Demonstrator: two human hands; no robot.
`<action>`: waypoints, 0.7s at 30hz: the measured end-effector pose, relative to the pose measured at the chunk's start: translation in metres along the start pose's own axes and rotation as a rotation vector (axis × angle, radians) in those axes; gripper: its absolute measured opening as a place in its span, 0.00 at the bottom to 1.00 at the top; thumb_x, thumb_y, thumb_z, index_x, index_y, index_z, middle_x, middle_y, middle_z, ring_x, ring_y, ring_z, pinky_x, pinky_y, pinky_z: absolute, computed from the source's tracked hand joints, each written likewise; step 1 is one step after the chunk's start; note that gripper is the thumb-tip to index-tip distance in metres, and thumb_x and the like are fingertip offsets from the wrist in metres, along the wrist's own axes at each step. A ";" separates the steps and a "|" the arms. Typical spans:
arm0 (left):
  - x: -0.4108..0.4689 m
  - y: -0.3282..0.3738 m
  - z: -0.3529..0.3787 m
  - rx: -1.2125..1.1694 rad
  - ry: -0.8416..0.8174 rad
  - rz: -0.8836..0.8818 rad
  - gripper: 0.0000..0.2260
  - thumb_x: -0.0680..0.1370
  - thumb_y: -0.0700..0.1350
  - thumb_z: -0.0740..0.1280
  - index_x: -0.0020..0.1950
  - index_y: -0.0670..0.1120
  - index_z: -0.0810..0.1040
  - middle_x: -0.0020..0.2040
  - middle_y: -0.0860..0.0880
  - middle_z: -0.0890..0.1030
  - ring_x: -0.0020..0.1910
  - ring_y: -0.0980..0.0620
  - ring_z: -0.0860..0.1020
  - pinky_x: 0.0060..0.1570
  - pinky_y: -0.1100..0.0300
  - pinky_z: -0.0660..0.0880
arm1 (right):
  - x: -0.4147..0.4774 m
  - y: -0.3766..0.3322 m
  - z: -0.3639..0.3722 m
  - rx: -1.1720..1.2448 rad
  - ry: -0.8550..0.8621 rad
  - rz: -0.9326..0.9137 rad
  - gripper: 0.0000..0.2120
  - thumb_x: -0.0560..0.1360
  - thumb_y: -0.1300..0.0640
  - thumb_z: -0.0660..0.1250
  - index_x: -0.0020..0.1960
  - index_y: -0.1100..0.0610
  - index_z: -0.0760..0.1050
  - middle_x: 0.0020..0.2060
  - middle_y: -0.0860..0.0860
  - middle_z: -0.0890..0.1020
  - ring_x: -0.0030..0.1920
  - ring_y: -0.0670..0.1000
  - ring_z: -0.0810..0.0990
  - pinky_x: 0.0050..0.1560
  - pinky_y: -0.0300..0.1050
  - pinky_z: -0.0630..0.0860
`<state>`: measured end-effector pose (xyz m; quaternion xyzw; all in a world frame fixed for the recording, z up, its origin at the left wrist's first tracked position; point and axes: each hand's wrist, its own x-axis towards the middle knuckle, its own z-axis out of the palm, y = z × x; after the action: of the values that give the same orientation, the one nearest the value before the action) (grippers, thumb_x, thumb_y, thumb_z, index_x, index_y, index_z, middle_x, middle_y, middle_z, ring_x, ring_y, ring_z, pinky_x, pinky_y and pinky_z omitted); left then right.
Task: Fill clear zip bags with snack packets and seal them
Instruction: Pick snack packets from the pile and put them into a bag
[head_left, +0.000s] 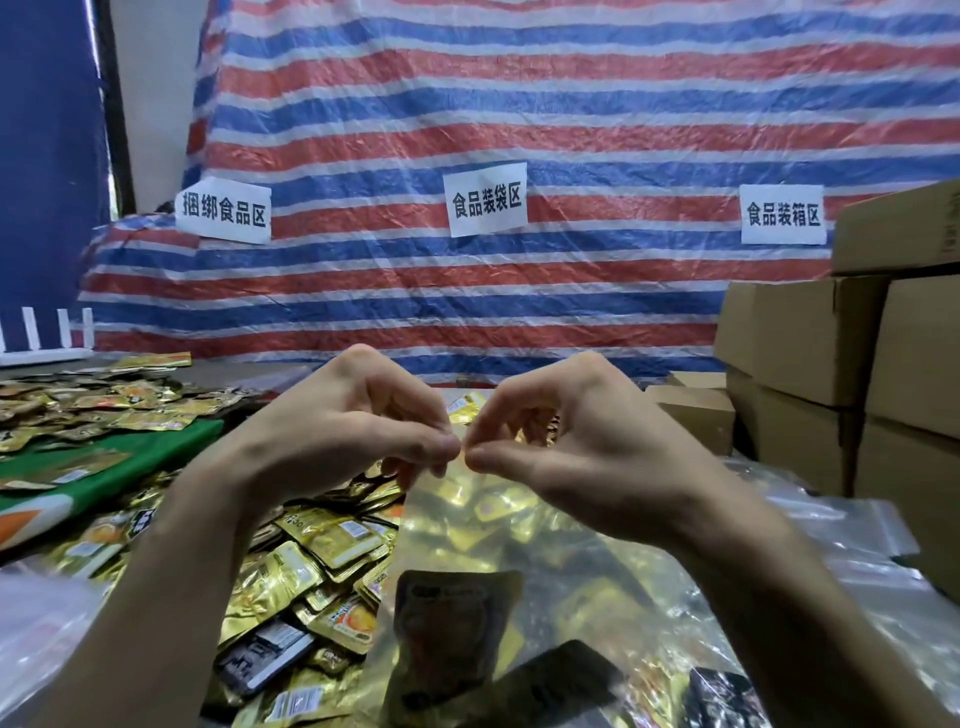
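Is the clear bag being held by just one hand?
No, the left hand and the right hand both pinch the top edge of the clear bag, their fingertips nearly meeting.

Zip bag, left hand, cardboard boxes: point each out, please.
zip bag (467, 525), head view, clear front panel below the pinched top.
left hand (345, 421), head view, back of the hand.
cardboard boxes (810, 338), head view, front face of one stacked box.
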<state>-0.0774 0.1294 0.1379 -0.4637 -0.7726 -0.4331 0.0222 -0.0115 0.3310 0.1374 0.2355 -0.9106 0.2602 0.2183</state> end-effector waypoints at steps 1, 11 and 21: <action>0.000 -0.001 -0.001 0.022 0.015 0.002 0.16 0.67 0.54 0.71 0.37 0.40 0.85 0.33 0.40 0.81 0.32 0.47 0.78 0.35 0.61 0.74 | 0.000 0.000 0.000 -0.012 0.000 0.004 0.04 0.74 0.48 0.74 0.46 0.48 0.84 0.41 0.43 0.83 0.43 0.43 0.79 0.46 0.53 0.80; -0.002 0.002 -0.002 0.054 -0.019 0.018 0.15 0.70 0.59 0.69 0.37 0.47 0.84 0.33 0.43 0.80 0.32 0.48 0.75 0.33 0.56 0.69 | -0.002 0.006 -0.006 -0.022 -0.011 -0.001 0.03 0.75 0.52 0.71 0.43 0.47 0.81 0.37 0.40 0.80 0.40 0.43 0.77 0.46 0.55 0.79; -0.004 0.003 -0.001 0.137 -0.038 0.052 0.12 0.75 0.56 0.69 0.36 0.52 0.83 0.33 0.48 0.80 0.33 0.58 0.76 0.34 0.69 0.70 | -0.001 0.013 -0.007 -0.020 -0.075 0.018 0.02 0.75 0.51 0.72 0.47 0.48 0.82 0.41 0.41 0.81 0.42 0.42 0.78 0.46 0.47 0.78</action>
<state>-0.0734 0.1267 0.1386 -0.4891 -0.7886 -0.3694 0.0505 -0.0159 0.3447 0.1375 0.2346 -0.9229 0.2438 0.1839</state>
